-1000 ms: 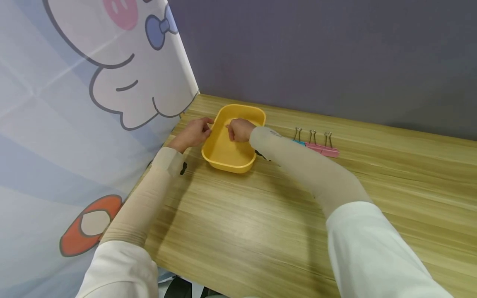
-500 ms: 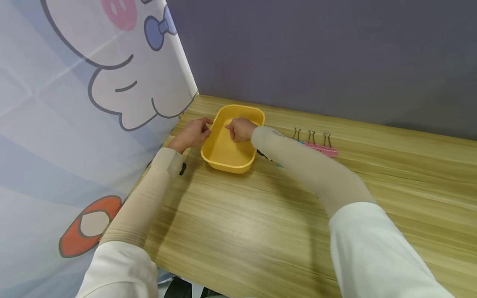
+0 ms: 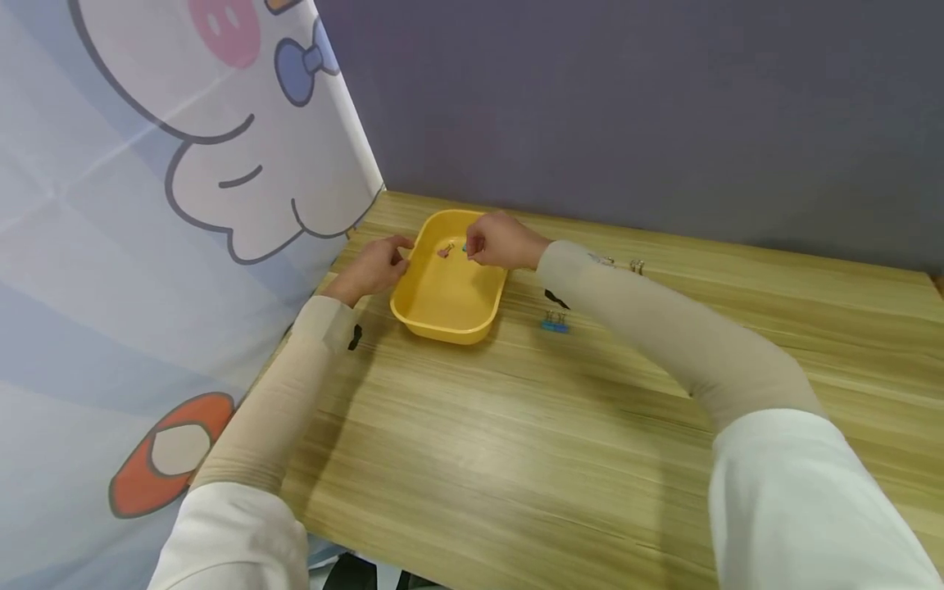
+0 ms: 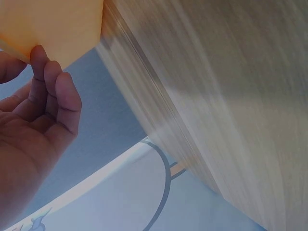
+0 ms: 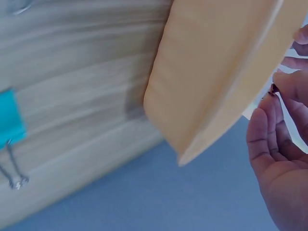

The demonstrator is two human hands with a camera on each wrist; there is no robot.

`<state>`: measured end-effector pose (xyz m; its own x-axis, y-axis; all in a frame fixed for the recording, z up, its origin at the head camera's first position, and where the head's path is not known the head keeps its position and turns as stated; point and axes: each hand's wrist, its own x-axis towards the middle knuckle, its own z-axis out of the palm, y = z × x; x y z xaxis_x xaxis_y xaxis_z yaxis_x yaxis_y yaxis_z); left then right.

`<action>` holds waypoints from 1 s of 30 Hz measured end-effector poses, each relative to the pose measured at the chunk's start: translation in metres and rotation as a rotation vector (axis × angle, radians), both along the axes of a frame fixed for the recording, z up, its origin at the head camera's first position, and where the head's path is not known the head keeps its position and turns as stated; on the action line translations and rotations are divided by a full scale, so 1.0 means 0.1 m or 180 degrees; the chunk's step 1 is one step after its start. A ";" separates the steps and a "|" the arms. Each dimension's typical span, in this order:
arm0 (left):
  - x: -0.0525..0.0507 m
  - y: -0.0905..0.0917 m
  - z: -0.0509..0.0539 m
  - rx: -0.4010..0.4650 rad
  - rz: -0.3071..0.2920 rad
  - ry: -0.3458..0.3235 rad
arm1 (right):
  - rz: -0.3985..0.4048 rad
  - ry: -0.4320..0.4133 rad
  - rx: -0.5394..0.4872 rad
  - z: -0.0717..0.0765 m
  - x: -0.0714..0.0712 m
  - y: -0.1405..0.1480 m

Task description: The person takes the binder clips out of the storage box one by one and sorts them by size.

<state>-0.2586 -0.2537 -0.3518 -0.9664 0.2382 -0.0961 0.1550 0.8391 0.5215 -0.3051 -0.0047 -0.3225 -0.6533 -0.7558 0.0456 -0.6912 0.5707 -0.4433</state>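
Observation:
A yellow plastic tray (image 3: 450,303) sits at the back left of the table. My left hand (image 3: 371,268) pinches its left rim between thumb and fingers, as the left wrist view also shows. Inside the tray lies a small pink binder clip (image 3: 444,251). My right hand (image 3: 507,240) is over the tray's right side. In the right wrist view its thumb and forefinger pinch a small dark-reddish piece (image 5: 274,89), apparently a small binder clip, mostly hidden by the fingers. A bit of blue (image 3: 465,247) shows beside those fingertips in the head view.
Two small blue binder clips (image 3: 555,322) stand on the table right of the tray. Metal clip handles (image 3: 637,266) show behind my right forearm, which hides their bodies. A turquoise binder clip (image 5: 9,118) appears in the right wrist view. A grey panel (image 3: 627,115) and printed cloth (image 3: 243,197) border the table.
My right hand has moved right and up from the tray's middle. The pink clip and blue bit now show in the tray, and the two blue clips are uncovered. The left hand stays put.

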 end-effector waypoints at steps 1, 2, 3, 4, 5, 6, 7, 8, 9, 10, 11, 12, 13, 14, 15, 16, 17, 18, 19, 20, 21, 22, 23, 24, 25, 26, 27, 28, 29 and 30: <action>0.00 0.00 0.00 -0.0001 -0.0002 -0.0003 | 0.0008 0.0028 -0.0051 0.02 0.02 0.05; 0.00 -0.01 0.00 -0.0002 -0.0003 -0.0002 | 0.0019 0.0057 -0.0106 0.04 0.04 0.10; 0.00 -0.01 0.00 0.0002 -0.0007 0.0002 | 0.0023 0.0093 -0.0143 0.05 0.06 0.15; 0.00 -0.01 -0.01 0.0006 -0.0016 0.0006 | 0.0028 0.0122 -0.0181 0.07 0.08 0.20; -0.01 -0.02 -0.01 0.0012 -0.0026 0.0009 | 0.0022 0.0150 -0.0212 0.09 0.11 0.25; -0.01 -0.02 -0.01 0.0008 -0.0036 0.0019 | 0.0019 0.0190 -0.0236 0.10 0.13 0.30; -0.01 -0.03 -0.01 0.0013 -0.0040 0.0025 | 0.0014 0.0242 -0.0252 0.12 0.16 0.34; -0.01 -0.03 -0.02 0.0015 -0.0045 0.0028 | 0.0002 0.0272 -0.0266 0.13 0.18 0.39; -0.01 -0.04 -0.02 0.0020 -0.0049 0.0032 | -0.0011 0.0287 -0.0282 0.13 0.20 0.43; -0.01 -0.05 -0.03 0.0018 -0.0055 0.0043 | -0.0022 0.0311 -0.0308 0.14 0.23 0.47; -0.02 -0.07 -0.03 0.0022 -0.0056 0.0044 | -0.0042 0.0330 -0.0335 0.14 0.25 0.50; -0.02 -0.08 -0.03 0.0020 -0.0052 0.0052 | -0.0057 0.0329 -0.0366 0.14 0.26 0.53; -0.02 -0.10 -0.03 0.0025 -0.0050 0.0057 | -0.0080 0.0325 -0.0403 0.13 0.28 0.56; -0.02 -0.11 -0.03 0.0024 -0.0052 0.0059 | -0.0105 0.0311 -0.0430 0.12 0.29 0.59; -0.02 -0.12 -0.03 0.0019 -0.0055 0.0057 | -0.0128 0.0314 -0.0461 0.12 0.31 0.62; -0.02 -0.13 -0.03 0.0015 -0.0057 0.0053 | -0.0156 0.0315 -0.0488 0.10 0.32 0.65; -0.02 -0.14 -0.02 0.0011 -0.0048 0.0042 | -0.0176 0.0324 -0.0497 0.09 0.34 0.68; -0.02 -0.14 -0.02 0.0004 -0.0047 0.0040 | -0.0175 0.0342 -0.0514 0.07 0.35 0.71; -0.02 -0.15 -0.03 -0.0001 -0.0045 0.0033 | -0.0163 0.0374 -0.0523 0.06 0.36 0.74; -0.02 -0.15 -0.03 -0.0005 -0.0041 0.0022 | -0.0161 0.0372 -0.0532 0.04 0.38 0.78; -0.03 -0.15 -0.03 -0.0009 -0.0033 0.0015 | -0.0158 0.0377 -0.0539 0.01 0.40 0.82; -0.03 -0.16 -0.04 -0.0009 -0.0022 0.0011 | -0.0152 0.0381 -0.0539 -0.01 0.41 0.86; -0.03 -0.16 -0.04 -0.0017 -0.0013 0.0007 | -0.0147 0.0390 -0.0526 -0.03 0.43 0.90; -0.03 -0.17 -0.05 -0.0021 -0.0011 0.0004 | -0.0151 0.0386 -0.0519 -0.06 0.44 0.94; -0.03 -0.17 -0.05 -0.0032 -0.0006 0.0004 | -0.0168 0.0378 -0.0502 -0.08 0.46 0.98; -0.03 -0.18 -0.05 -0.0037 -0.0003 0.0002 | -0.0193 0.0361 -0.0489 -0.11 0.48 1.02; -0.03 -0.18 -0.05 -0.0046 0.0000 0.0003 | -0.0203 0.0375 -0.0455 -0.14 0.50 1.06; -0.03 -0.19 -0.05 -0.0046 0.0004 -0.0001 | -0.0209 0.0377 -0.0426 -0.17 0.51 1.10; -0.03 -0.19 -0.05 -0.0049 0.0005 -0.0002 | -0.0212 0.0380 -0.0404 -0.20 0.53 1.13; -0.03 -0.20 -0.05 -0.0046 0.0006 -0.0007 | -0.0203 0.0385 -0.0388 -0.23 0.55 1.17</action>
<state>-0.2617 -0.2732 -0.3566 -0.9667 0.2351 -0.1015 0.1524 0.8467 0.5097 -0.2505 0.1122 -0.3457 -0.6839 -0.6971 0.2154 -0.7078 0.5622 -0.4278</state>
